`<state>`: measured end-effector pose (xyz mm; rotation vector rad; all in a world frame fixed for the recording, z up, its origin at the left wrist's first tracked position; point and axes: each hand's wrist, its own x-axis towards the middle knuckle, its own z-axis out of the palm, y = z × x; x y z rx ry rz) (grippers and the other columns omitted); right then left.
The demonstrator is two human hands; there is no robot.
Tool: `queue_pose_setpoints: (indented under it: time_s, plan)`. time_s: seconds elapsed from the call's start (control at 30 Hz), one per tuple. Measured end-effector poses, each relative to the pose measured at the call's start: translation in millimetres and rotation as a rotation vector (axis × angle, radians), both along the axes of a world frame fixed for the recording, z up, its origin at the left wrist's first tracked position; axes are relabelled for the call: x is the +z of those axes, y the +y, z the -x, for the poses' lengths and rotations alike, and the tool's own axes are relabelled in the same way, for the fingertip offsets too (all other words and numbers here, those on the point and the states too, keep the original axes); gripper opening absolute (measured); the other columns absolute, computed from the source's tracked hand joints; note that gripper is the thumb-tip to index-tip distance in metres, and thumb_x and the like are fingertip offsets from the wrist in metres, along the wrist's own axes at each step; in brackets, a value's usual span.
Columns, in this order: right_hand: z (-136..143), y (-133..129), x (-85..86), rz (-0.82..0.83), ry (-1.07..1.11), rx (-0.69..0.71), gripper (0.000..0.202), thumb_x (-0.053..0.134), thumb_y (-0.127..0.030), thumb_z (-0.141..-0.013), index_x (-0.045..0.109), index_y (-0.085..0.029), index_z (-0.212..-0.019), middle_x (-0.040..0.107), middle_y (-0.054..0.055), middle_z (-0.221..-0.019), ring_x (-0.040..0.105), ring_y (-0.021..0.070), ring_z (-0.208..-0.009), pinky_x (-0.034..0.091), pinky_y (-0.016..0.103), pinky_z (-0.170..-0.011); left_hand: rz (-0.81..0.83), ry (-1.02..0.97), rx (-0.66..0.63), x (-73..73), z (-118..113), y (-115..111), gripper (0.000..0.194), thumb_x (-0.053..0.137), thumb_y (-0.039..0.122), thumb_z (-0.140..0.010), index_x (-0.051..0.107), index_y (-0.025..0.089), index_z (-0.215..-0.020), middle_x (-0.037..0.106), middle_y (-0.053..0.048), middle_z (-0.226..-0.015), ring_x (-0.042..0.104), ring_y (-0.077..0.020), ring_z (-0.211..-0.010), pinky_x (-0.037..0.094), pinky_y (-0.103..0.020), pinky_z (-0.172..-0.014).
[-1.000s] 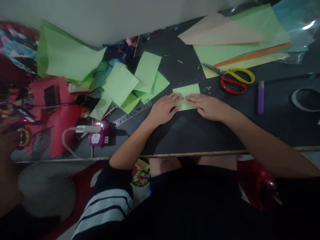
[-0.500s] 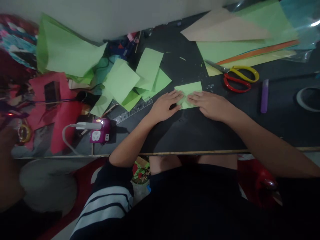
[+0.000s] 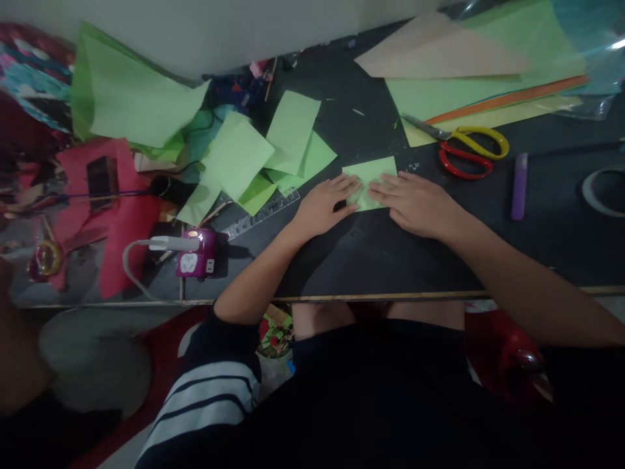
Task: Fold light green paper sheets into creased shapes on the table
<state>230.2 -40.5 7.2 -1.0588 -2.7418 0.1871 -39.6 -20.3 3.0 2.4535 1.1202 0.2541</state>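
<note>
A small light green sheet of paper (image 3: pixel 370 170) lies flat on the dark tabletop in front of me. My left hand (image 3: pixel 326 205) rests with outstretched fingertips on its left side, the thumb reaching toward the lower edge. From the other side my right hand (image 3: pixel 415 202) lays its extended fingers flat on the right part of the sheet. Both palms are down and neither grips anything. The fingertips of the two hands nearly meet over the middle and cover part of the paper.
Scissors (image 3: pixel 463 146) with red and yellow handles, a purple marker-like stick (image 3: pixel 519 187) and a tape roll (image 3: pixel 603 193) lie to the right. Leftward are green sheets (image 3: pixel 244 156), a clear ruler (image 3: pixel 263 213), a purple plug adapter (image 3: pixel 196 253) and red paper (image 3: pixel 124 228). Another person's arm (image 3: pixel 17 352) shows at far left.
My right hand's fingers have shifted and spread slightly on the paper. The other person's hand at far left has drawn back from near the small scissors there. The view has moved slightly.
</note>
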Motion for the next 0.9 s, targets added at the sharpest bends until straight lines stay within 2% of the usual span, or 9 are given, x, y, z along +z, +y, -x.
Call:
queue_pose_setpoints:
  time_s: [0.13, 0.23, 0.4, 0.5, 0.63, 0.77, 0.9]
  plan:
    - [7.3, -8.4, 5.0, 0.059, 0.008, -0.029, 0.059, 0.033, -0.028, -0.111, 0.052, -0.019, -0.166, 0.059, 0.010, -0.166, 0.049, 0.0300, -0.160, 0.042, 0.058, -0.131, -0.014, 0.018, 0.010, -0.3, -1.7, -2.2, 0.061, 0.050, 0.045, -0.109, 0.053, 0.020, -0.164, 0.047, -0.010, -0.174, 0.041, -0.0296, -0.166, 0.035, -0.055, -0.137]
    - [5.3, -9.7, 2.1, 0.158, -0.031, -0.011, 0.065, 0.034, -0.038, -0.112, 0.040, -0.014, -0.173, 0.046, 0.014, -0.174, 0.043, 0.0329, -0.163, 0.041, 0.058, -0.132, 0.007, 0.032, 0.001, 2.8, -1.3, -3.6, 0.062, 0.047, 0.045, -0.110, 0.049, 0.020, -0.166, 0.044, -0.009, -0.176, 0.038, -0.0281, -0.168, 0.032, -0.055, -0.138]
    - [-4.2, -9.3, -1.5, 0.242, -0.049, 0.026, 0.074, 0.036, -0.049, -0.113, 0.023, -0.018, -0.179, 0.033, 0.014, -0.181, 0.034, 0.0347, -0.167, 0.036, 0.059, -0.134, 0.050, 0.080, -0.051, 10.7, 4.1, -3.6, 0.078, 0.046, 0.063, -0.109, 0.039, 0.018, -0.172, 0.034, -0.011, -0.181, 0.029, -0.0310, -0.171, 0.026, -0.054, -0.140]
    - [-7.5, -10.8, -0.5, 0.246, -0.051, 0.036, 0.076, 0.038, -0.053, -0.112, 0.021, -0.020, -0.179, 0.031, 0.013, -0.181, 0.033, 0.0351, -0.168, 0.036, 0.060, -0.134, 0.063, 0.092, -0.083, 10.8, 8.2, -1.4, 0.089, 0.044, 0.076, -0.105, 0.035, 0.019, -0.174, 0.030, -0.011, -0.182, 0.026, -0.0337, -0.172, 0.023, -0.053, -0.141]
    - [-10.1, -11.9, 0.5, 0.231, -0.045, 0.054, 0.079, 0.042, -0.057, -0.111, 0.021, -0.023, -0.179, 0.033, 0.012, -0.181, 0.034, 0.0349, -0.167, 0.037, 0.059, -0.134, 0.067, 0.076, -0.104, 7.2, 11.4, 0.9, 0.094, 0.038, 0.085, -0.102, 0.034, 0.026, -0.174, 0.029, -0.007, -0.183, 0.026, -0.0333, -0.172, 0.022, -0.054, -0.141]
    - [-11.3, -10.3, -0.3, 0.208, -0.039, 0.077, 0.079, 0.042, -0.060, -0.111, 0.024, -0.023, -0.179, 0.036, 0.013, -0.180, 0.036, 0.0345, -0.166, 0.039, 0.059, -0.133, 0.054, 0.075, -0.118, 4.7, 12.4, 0.7, 0.094, 0.034, 0.086, -0.102, 0.032, 0.027, -0.175, 0.027, -0.006, -0.184, 0.025, -0.0316, -0.173, 0.020, -0.051, -0.142]
    - [-9.7, -9.3, -1.4, 0.189, -0.049, 0.073, 0.078, 0.040, -0.060, -0.111, 0.028, -0.019, -0.177, 0.037, 0.015, -0.179, 0.037, 0.0347, -0.166, 0.039, 0.058, -0.133, 0.016, 0.103, -0.127, 2.5, 13.4, 0.7, 0.096, 0.033, 0.084, -0.104, 0.031, 0.019, -0.175, 0.029, -0.011, -0.183, 0.027, -0.0326, -0.172, 0.024, -0.050, -0.141]
